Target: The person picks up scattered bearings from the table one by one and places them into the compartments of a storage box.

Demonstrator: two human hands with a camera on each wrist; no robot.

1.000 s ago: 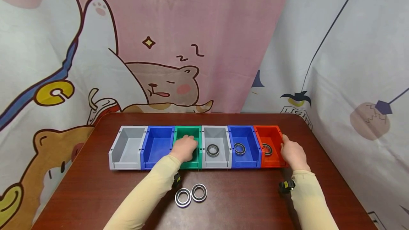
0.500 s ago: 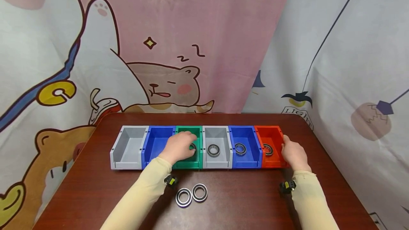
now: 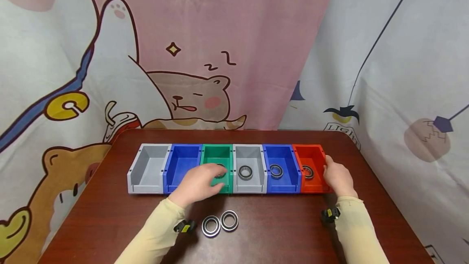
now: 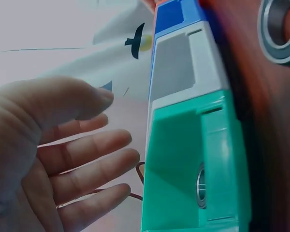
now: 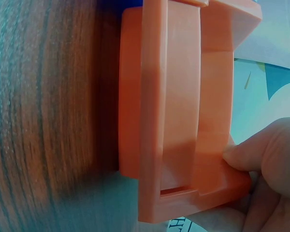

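Note:
My left hand [image 3: 198, 182] is over the front of the green bin [image 3: 217, 152], fingers spread and holding nothing. A ball bearing [image 4: 201, 188] lies inside that bin, partly covered by the hand in the head view. At the right end of the row, my right hand [image 3: 338, 176] pinches the side wall of the red bin [image 5: 181, 106], thumb on the inner face and fingers outside. The red bin holds a bearing [image 3: 307, 172]. Two more bearings, a left one [image 3: 211, 226] and a right one [image 3: 229, 221], lie side by side on the table near my left wrist.
The bins stand joined in a row on the brown table [image 3: 278, 231]. Between green and red, a grey bin [image 3: 247, 154] and a blue bin [image 3: 280, 154] hold one bearing each. Left of green are another blue bin [image 3: 185, 156] and a grey bin [image 3: 152, 156]. A printed curtain hangs behind.
My left hand has opened and drawn back toward the lower left from inside the green bin, leaving a bearing there. The right hand stays on the red bin.

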